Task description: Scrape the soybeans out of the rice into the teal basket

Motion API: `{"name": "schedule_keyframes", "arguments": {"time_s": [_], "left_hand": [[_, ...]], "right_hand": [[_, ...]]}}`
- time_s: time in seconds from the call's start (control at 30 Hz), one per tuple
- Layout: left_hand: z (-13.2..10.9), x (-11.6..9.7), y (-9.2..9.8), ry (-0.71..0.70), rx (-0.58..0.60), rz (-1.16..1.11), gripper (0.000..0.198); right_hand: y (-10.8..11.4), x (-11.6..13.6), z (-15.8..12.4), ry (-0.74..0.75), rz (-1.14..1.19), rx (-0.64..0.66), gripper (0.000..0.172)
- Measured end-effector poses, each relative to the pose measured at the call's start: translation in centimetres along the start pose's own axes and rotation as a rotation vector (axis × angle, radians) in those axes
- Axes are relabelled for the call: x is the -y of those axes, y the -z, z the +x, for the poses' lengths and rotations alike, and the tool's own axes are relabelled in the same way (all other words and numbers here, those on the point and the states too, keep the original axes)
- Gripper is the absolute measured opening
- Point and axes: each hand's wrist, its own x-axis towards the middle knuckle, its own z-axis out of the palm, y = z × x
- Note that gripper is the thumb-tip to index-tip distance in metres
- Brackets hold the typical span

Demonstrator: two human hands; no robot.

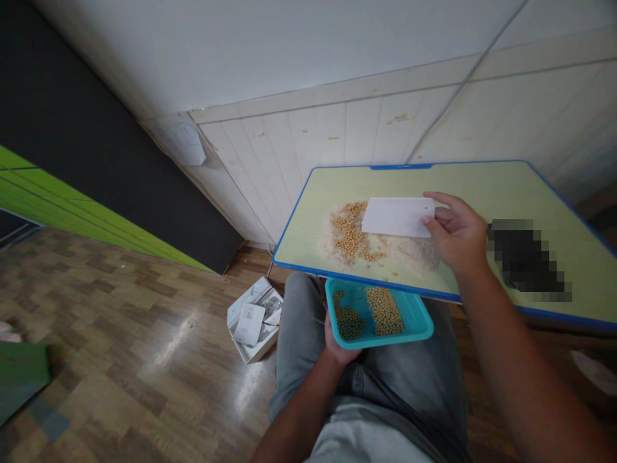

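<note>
My right hand [456,228] pinches the right end of a flat white rectangular card [398,217], which has a small hole near the grip. The card hovers over or rests on a spread of pale grains like rice [409,253]; I cannot tell which. Left of it lie yellow soybeans [349,235] mixed among the grains. Below the table edge, my left hand [340,341] grips a turquoise plastic tray [419,328] over my lap. Inside the tray are soybeans [384,312] in two patches, the left one in shadow.
The pale green table [463,186] has a blue rim and stands near a white panelled wall [318,135]. A blurred-out dark object [527,257] lies at its right. An open white box [253,318] with papers sits on the wooden floor. A dark cabinet [125,141] rises at left.
</note>
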Motion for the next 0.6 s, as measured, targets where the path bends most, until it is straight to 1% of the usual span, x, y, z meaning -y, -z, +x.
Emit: {"name": "schedule_keyframes", "arguments": {"time_s": [0.1,0.17,0.3,0.37,0.43,0.5,0.6], "left_hand": [[0.0,0.0,0.1,-0.006,0.008,0.003,0.05],[0.0,0.0,0.1,-0.009,0.021,-0.003,0.048],[-0.1,0.0,-0.3,-0.013,0.051,0.008,0.047],[-0.2,-0.1,-0.8,-0.016,0.045,0.017,0.047],[-0.3,-0.2,-1.3,-0.016,0.048,0.024,0.048],[-0.5,-0.4,-1.8,-0.011,0.065,0.032,0.051],[-0.7,-0.5,-2.3,0.0,0.075,0.045,0.056]], "right_hand": [[-0.3,0.5,0.9,0.01,0.015,-0.015,0.039],[-0.5,1.0,2.1,0.022,0.013,-0.009,0.039],[-1.2,1.6,5.2,0.064,0.056,0.012,0.044],[-1.9,1.5,6.2,0.065,0.098,0.032,0.048],[-2.8,1.2,6.4,0.004,0.102,0.049,0.047],[-3.6,0.7,5.8,-0.04,0.107,0.084,0.043],[-4.1,0.3,4.6,-0.034,0.118,0.142,0.038]]}}
